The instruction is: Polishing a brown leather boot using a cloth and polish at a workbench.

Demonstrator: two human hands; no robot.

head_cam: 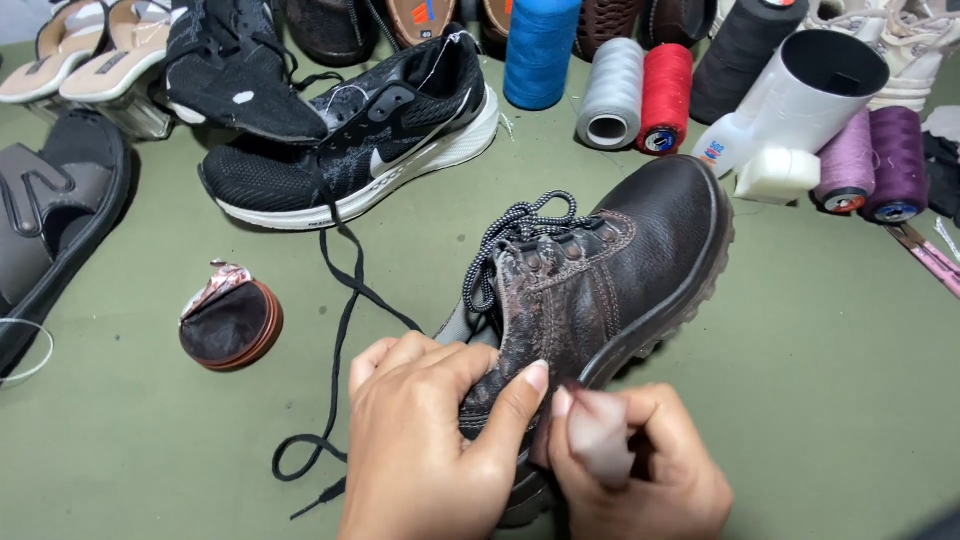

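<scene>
**Boot pinned at the heel for close work**

The brown boot (610, 270) lies on its side on the green table (820, 380), toe pointing far-right. The left hand (430, 450) closes over its heel collar, steadying it. The right hand (640, 470) pinches a small pale piece (597, 440) against the heel. A tin (232, 325) sits left; thread spools (640, 95) stand far.

bare green mat (820, 380) lies open to my right; thread spools (640, 95) and black sneaker (350, 150) crowd the far side, round tin (232, 325) left
</scene>
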